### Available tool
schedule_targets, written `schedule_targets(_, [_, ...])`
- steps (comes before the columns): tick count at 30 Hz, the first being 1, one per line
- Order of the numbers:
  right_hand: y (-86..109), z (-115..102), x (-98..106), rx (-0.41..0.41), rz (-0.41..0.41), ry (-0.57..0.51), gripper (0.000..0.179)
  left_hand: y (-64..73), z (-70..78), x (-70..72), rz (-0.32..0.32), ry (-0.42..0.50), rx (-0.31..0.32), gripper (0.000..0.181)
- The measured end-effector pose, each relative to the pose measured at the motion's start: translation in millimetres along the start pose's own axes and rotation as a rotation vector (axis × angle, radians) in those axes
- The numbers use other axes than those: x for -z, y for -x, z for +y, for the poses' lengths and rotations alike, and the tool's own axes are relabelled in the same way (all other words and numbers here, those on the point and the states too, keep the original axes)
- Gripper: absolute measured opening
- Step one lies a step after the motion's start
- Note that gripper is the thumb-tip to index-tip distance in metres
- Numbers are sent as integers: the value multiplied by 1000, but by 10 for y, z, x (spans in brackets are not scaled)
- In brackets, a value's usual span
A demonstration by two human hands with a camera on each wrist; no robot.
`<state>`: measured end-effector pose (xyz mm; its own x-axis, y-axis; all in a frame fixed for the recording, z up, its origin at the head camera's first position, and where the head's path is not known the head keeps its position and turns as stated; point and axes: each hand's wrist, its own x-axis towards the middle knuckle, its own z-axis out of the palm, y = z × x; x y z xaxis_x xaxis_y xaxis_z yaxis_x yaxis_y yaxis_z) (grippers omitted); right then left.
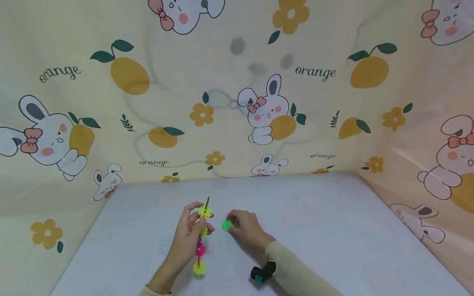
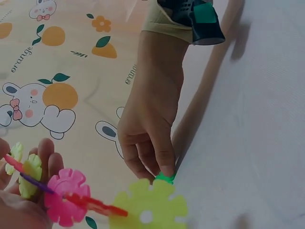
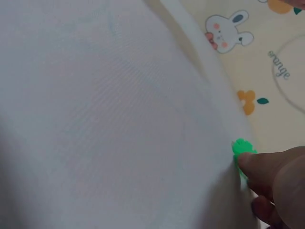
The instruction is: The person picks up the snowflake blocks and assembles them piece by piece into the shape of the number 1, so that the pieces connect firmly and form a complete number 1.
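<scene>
My left hand (image 1: pixel 187 232) grips a chain of notched plastic discs slotted into one another. At the chain's upper end a yellow disc (image 1: pixel 205 211) has a dark, edge-on piece (image 1: pixel 207 201) rising from it. Below the fingers hang a pink disc (image 1: pixel 200 249) and a yellow-green disc (image 1: pixel 199 268), joined by a red one seen edge-on. The left wrist view shows a purple disc (image 2: pixel 35 183) beside the pink one. Right of the chain and apart from it, my right hand (image 1: pixel 247 228) pinches a single green disc (image 1: pixel 226 225) between thumb and fingers.
A white-covered table (image 1: pixel 314 230) lies under both hands. Behind it and at the sides hangs a cream curtain (image 1: pixel 229 135) printed with rabbits and oranges. A black band with a green patch (image 1: pixel 263 272) is strapped at the right sleeve.
</scene>
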<state>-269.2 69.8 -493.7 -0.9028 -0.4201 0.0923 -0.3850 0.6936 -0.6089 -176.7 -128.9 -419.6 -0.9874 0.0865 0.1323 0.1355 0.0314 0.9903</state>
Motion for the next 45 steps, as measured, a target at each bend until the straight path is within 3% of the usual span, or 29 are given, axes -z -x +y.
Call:
schedule_targets(7, [87, 35, 43, 17, -3, -189, 15, -13, 45, -2, 4, 65, 43, 36])
schedule_targets(13, [157, 72, 60, 6, 85, -353, 20, -10, 22, -3, -34, 66, 59, 35])
schedule_targets(18, [201, 78, 124, 71, 144, -492, 28, -10, 14, -8, -62, 79, 64, 42])
schedule_targets(24, [273, -2, 275, 96, 190, -573, 25, -2, 30, 7, -54, 89, 64, 46])
schedule_targets(32, [377, -228, 533, 107, 192, -659, 25, 22, 20, 41, -18, -15, 28, 41])
schedule_targets(36, [443, -289, 628, 113, 178, -710, 25, 7, -14, 33, -36, -55, 5, 41])
schedule_targets(45, [527, -349, 702, 121, 158, -779, 26, 16, -21, 53, -105, -99, -123, 32])
